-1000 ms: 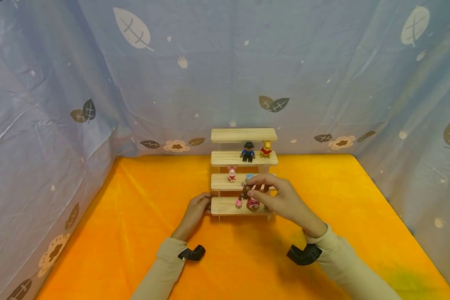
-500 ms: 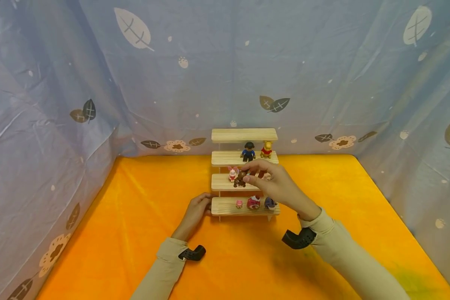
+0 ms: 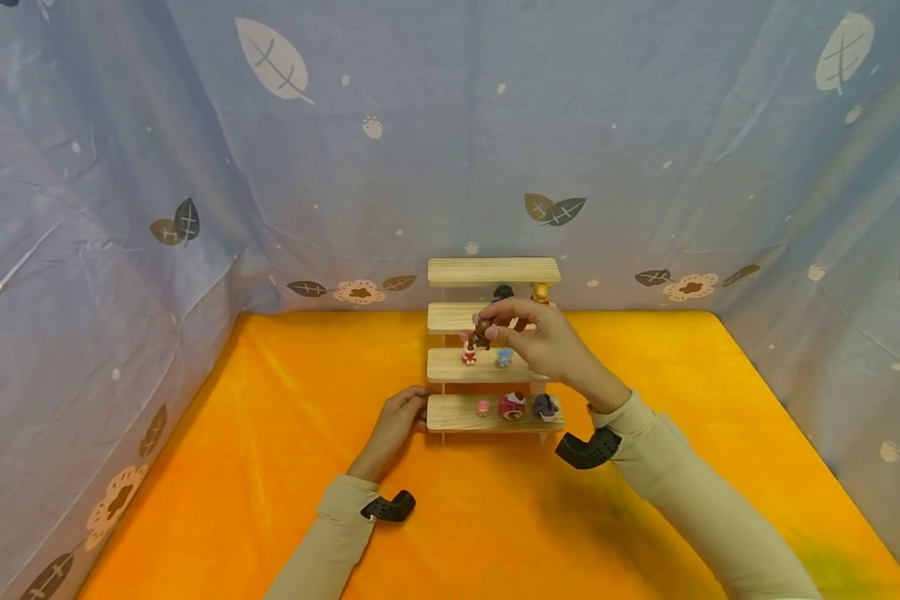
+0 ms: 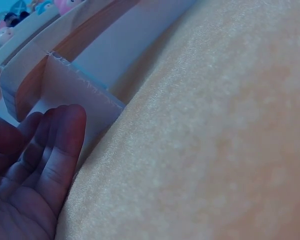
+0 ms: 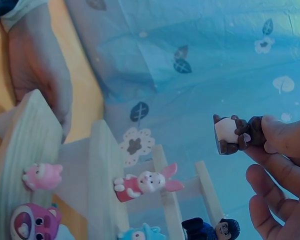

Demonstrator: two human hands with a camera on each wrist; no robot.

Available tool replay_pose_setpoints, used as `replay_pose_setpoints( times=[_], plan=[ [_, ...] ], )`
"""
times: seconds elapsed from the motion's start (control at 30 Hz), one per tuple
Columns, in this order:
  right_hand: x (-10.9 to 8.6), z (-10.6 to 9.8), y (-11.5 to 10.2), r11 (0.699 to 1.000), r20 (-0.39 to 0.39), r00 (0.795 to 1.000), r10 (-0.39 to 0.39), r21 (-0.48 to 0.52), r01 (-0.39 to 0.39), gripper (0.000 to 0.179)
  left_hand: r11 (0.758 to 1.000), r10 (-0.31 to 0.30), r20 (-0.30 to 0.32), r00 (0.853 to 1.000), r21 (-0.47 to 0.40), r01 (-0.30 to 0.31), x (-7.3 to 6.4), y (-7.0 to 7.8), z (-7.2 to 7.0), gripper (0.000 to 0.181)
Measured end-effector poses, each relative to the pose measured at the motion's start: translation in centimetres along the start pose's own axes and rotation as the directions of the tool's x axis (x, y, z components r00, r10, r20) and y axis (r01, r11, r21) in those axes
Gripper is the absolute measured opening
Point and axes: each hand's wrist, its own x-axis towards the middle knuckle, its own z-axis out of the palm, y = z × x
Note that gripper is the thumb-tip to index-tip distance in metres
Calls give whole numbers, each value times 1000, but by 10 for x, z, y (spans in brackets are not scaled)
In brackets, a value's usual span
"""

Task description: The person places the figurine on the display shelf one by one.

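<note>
My right hand (image 3: pixel 547 346) pinches a small brown animal figurine (image 3: pixel 483 332) between thumb and fingertips, in the air before the second shelf from the top. In the right wrist view the figurine (image 5: pixel 232 134) has a pale front. Beside the lowest shelf of the wooden tiered stand (image 3: pixel 446 414), my left hand (image 3: pixel 393 429) rests against its left end. The left wrist view shows its fingers (image 4: pixel 70 132) nearly straight at the stand's leg panel (image 4: pixel 80 95). Below the brown figurine stands a pink piglet figurine (image 3: pixel 468 355), with a light blue figurine (image 3: pixel 504 357) to its right.
On the lowest shelf are a small pink figurine (image 3: pixel 483 408), a magenta bear figurine (image 3: pixel 512 406) and a grey-blue one (image 3: pixel 546 407). A black-haired toy figure (image 3: pixel 503 292) and a yellow bear figurine (image 3: pixel 541 292) stand higher, partly behind my right hand. Patterned curtain (image 3: pixel 420 167) surrounds the orange cloth (image 3: pixel 300 375).
My right hand has raised the brown figurine from the lowest shelf's level, past the piglet's shelf, to before the second shelf from the top. The left hand stays at the stand's side.
</note>
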Motion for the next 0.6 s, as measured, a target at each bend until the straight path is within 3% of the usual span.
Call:
replay_pose_setpoints(
  times=[0.6],
  plan=[
    [37, -11, -8, 999, -36, 999, 25, -33, -26, 29, 1000, -4, -6, 1000, 0, 4, 2, -2, -1, 32]
  ],
)
